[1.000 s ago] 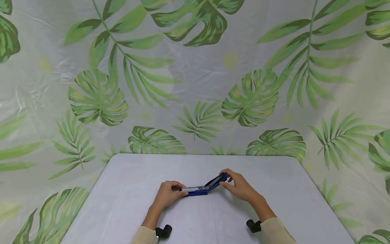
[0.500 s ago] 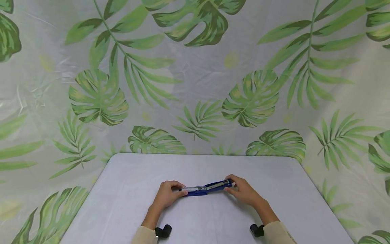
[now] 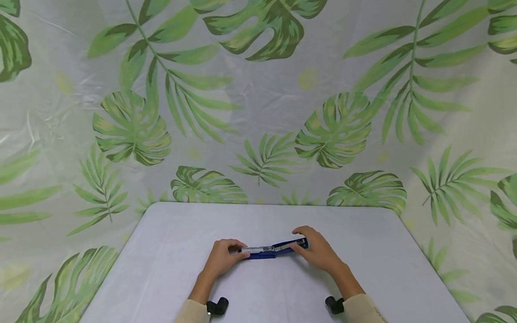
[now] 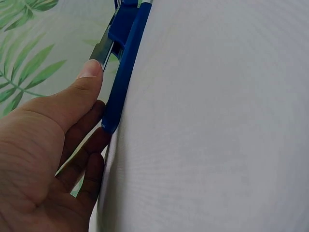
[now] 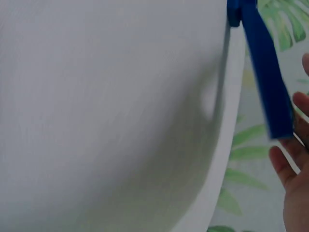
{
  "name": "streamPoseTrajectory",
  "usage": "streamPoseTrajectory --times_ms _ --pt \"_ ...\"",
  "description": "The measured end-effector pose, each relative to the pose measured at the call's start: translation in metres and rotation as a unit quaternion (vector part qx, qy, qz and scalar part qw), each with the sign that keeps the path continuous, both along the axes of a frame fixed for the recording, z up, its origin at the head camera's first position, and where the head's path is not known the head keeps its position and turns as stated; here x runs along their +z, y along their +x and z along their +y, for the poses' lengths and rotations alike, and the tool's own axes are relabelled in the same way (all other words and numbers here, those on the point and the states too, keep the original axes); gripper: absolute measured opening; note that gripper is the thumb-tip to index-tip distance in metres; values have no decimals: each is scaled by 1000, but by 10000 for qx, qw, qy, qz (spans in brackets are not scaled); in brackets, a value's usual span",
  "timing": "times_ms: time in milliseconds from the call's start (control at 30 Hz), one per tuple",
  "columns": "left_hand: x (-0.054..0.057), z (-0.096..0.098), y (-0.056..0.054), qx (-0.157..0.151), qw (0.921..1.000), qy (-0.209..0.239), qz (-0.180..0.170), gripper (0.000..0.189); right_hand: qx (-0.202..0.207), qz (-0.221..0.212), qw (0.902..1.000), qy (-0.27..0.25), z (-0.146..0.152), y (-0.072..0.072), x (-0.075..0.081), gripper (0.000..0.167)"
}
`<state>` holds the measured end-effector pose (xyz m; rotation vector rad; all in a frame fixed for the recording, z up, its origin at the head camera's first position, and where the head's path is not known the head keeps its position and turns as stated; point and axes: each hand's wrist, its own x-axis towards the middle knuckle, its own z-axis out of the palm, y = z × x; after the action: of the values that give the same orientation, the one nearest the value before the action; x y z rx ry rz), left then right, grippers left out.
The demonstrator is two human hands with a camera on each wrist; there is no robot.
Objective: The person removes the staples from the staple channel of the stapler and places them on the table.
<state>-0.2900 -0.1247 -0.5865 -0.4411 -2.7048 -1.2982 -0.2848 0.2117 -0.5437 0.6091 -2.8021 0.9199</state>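
Observation:
A blue stapler lies folded open, its metal staple channel and inner side showing. My left hand pinches its left end between thumb and fingers; in the left wrist view, the thumb presses the metal part while fingers sit at the blue base. The stapler's right half slopes up from the hinge. Around its far end my right hand is spread, thumb against the near side, index finger held apart above. In the right wrist view, fingertips are close to the end of the blue arm.
A white-covered table with rounded far corners lies under both hands. Behind it hangs a leaf-patterned curtain. Small black devices are worn at the left wrist and right wrist.
The stapler's right half has swung down, nearly in line with the left half. My right hand followed it, then shifted left along it and lifted its index finger. My left hand stays still.

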Motion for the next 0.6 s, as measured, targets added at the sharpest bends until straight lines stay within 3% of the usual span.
streamPoseTrajectory --times_ms 167,400,600 --pt "-1 0 0 -6 10000 -43 24 21 15 412 9991 108 -29 -2 3 38" --pt "-2 -1 0 -4 10000 -1 56 22 484 559 9970 217 -71 -3 2 28" --pt "-2 0 0 -64 9999 57 104 22 629 673 9948 444 -95 -2 -6 14"
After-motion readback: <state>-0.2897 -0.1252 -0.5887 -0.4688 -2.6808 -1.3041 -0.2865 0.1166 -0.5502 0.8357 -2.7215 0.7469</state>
